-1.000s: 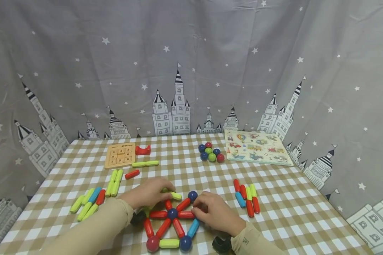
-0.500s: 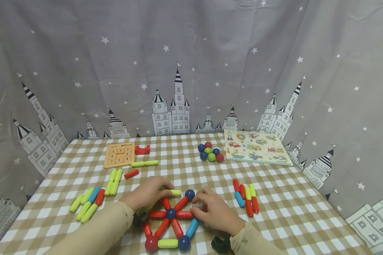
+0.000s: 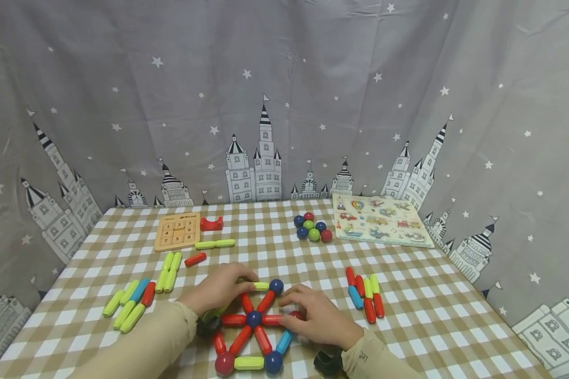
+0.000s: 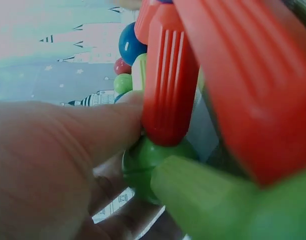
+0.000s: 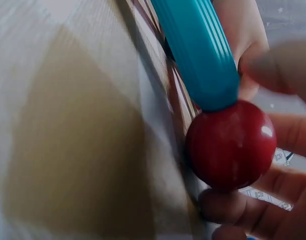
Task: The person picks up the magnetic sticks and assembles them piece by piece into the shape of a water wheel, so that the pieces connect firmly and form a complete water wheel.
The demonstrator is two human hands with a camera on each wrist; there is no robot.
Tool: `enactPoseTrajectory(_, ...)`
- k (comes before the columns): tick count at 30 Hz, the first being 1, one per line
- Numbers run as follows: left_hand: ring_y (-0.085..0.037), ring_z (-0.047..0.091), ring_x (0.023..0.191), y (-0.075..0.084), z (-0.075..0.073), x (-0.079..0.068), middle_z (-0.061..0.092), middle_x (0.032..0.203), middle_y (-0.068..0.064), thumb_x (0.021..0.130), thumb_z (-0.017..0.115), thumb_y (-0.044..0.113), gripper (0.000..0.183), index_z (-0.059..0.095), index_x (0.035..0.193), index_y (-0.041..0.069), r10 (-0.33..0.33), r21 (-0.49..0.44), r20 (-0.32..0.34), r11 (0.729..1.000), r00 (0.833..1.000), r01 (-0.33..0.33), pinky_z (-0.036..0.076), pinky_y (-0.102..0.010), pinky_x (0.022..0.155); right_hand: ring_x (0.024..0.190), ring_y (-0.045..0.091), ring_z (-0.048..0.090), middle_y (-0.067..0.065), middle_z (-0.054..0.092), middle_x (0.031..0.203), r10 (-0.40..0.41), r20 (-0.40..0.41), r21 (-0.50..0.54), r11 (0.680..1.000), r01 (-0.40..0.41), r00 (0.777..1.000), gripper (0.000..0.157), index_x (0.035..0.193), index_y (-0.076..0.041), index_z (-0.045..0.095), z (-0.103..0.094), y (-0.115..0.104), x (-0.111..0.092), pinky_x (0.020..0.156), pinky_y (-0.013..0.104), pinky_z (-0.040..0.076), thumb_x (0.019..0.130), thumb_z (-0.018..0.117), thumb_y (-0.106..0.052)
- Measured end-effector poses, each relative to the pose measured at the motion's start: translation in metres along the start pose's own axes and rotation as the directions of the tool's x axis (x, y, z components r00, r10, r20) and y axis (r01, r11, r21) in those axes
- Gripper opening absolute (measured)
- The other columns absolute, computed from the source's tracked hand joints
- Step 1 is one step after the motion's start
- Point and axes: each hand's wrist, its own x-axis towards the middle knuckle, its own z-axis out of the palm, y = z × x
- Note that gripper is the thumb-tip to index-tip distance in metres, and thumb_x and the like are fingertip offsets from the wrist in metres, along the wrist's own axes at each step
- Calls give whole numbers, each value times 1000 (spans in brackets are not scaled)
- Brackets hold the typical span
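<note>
Shifted: far blue ball brought leftward since the earlier frames; its gap to the yellow-green rod is now closed, ball and rod end appearing to touch.
Left hand: thumb and fingers bent narrowly about a green ball; the left end of the yellow-green rod is hidden by fingers. Corner apparently pinned so that the frame is not dragged.
Right hand: fingers curled round a red ball, one fingertip against its underside; whether the thumb touches cannot be told. A steadying hold, judging by the blue rod joined there.
Frame: set between both hands, apparently flat; six red rods are fanned from the hub ball, so every corner is tied to the middle.
Near edge: short rod seated between near red ball and near blue ball.
Loose stock: left rods and right rods laid in bundles at either side, probably for easy reach.
Far side: spare balls clustered together, likely against rolling; number board and picture board kept well apart from the work.
</note>
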Motion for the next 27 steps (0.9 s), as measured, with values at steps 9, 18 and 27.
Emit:
enactPoseTrajectory(9,-27,65,121,-18,-6,-56,70,128,-1,97,72,32,34,70,128,17,-297,-294,-114,922,948,253,54,-51,99,85,5,56,-11,63,110,52,-36,32,998,-51,998,30,116,-23,73,3,-2,2,73,21,50,96,71,-45)
enactPoseTrajectory(18,-15,67,103,-19,10,-103,72,119,0,82,88,29,37,75,114,19,-301,-383,-139,895,943,230,58,-27,83,76,6,54,-13,63,91,117,-104,85,990,-109,988,23,104,-23,74,1,-1,-2,67,22,47,93,76,-43)
enactPoseTrajectory(27,-13,67,94,-28,1,-127,73,108,1,82,88,25,27,77,105,17,-270,-351,-111,911,956,216,57,-24,75,76,8,62,-8,70,94,133,-64,221,968,-116,989,19,109,-21,76,0,2,4,66,24,52,99,70,-35)
